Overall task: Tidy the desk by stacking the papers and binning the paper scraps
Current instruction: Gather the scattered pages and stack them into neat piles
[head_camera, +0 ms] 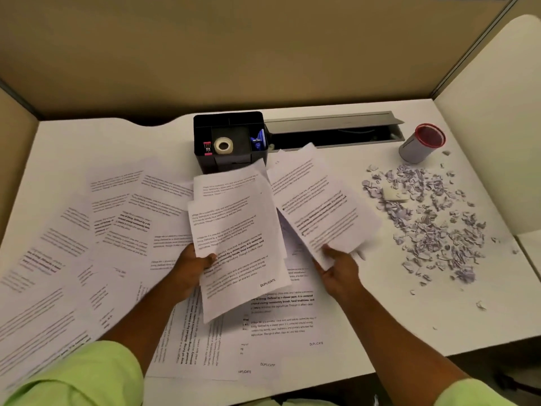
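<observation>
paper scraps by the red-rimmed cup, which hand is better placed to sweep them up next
Right. The right hand is nearer the paper scraps on the desk's right side, though it grips sheets. The left hand holds papers further left.

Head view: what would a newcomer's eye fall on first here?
Printed white paper sheets sprawl over the left and middle of the white desk. Above them the left hand grips a fanned bundle of printed pages, and the right hand holds a second blurred bundle of pages. At the right lies a heap of pale purple paper scraps, below a grey red-rimmed cup.
</observation>
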`<state>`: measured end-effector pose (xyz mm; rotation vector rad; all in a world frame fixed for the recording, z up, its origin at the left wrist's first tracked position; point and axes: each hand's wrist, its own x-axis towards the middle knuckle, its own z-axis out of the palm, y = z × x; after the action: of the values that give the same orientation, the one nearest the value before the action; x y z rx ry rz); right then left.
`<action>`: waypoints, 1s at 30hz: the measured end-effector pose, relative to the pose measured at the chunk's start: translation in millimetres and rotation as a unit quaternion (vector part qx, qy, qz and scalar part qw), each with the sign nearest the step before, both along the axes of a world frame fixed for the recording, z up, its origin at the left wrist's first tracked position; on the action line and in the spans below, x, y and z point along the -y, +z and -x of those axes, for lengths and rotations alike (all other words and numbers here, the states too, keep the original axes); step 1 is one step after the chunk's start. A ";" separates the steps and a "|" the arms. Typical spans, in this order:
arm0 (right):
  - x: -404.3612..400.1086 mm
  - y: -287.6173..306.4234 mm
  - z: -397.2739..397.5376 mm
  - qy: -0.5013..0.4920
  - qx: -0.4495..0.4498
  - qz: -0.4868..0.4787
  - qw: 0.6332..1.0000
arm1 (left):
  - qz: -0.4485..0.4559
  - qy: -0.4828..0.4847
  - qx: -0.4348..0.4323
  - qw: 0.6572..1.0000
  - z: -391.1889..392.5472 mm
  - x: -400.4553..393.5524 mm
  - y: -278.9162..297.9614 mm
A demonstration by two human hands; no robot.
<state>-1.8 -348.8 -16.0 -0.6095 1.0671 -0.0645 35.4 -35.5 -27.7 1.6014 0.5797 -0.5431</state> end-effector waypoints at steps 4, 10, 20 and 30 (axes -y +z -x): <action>-24.3 -9.8 15.0 0.072 -0.031 0.002 0.997 | 0.005 -0.012 0.004 1.000 0.1 15.1 -2.4; -32.3 -8.6 22.9 0.103 -0.007 0.000 0.995 | -0.024 -0.006 -0.002 1.000 3.2 16.7 -9.6; -60.4 -1.2 35.8 0.308 0.066 -0.009 0.949 | 0.146 -0.008 -0.106 0.983 7.2 58.4 -2.4; -10.1 -1.2 22.6 0.218 0.050 -0.072 0.972 | 0.031 0.005 -0.049 0.998 0.0 57.7 10.2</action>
<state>-24.5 -338.8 -17.2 -0.6902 0.8141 0.3594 35.4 -93.1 -17.4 1.5192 0.6387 -0.6286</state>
